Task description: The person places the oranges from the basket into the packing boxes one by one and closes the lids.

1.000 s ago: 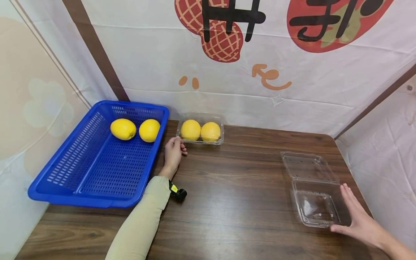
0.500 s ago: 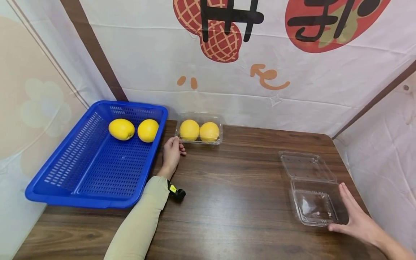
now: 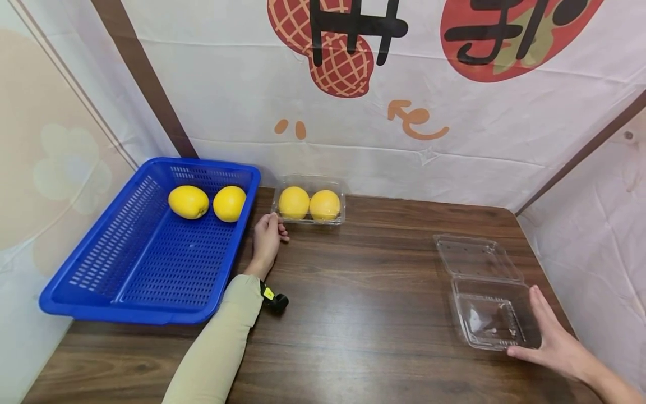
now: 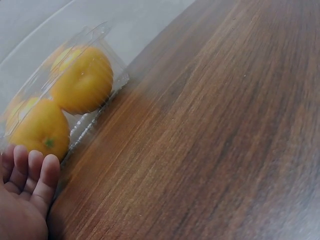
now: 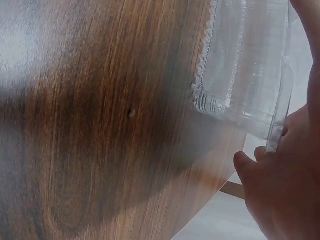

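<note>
My left hand (image 3: 267,240) rests beside the blue basket, loosely curled, fingertips right at the front left corner of a shut clear plastic clamshell box (image 3: 309,220). Two round orange fruits (image 4: 82,82) sit side by side inside that box; one shows a green stem spot in the left wrist view. My right hand (image 3: 554,340) lies along the right side of a second clamshell box (image 3: 487,314), fingers straight and spread, thumb near its front corner. This box stands with its lid folded back, nothing in it. In the right wrist view fingers (image 5: 295,122) are partly behind its rim.
A blue perforated basket (image 3: 166,317) stands at the left, holding two yellow fruits (image 3: 189,202) (image 3: 229,203) at its far end. The brown wooden table (image 3: 373,280) ends at a white printed cloth (image 3: 222,101) at the back. Similar cloth hangs at both sides.
The view has shifted slightly. Both hands, the two plastic boxes and the fruits keep practically the same places.
</note>
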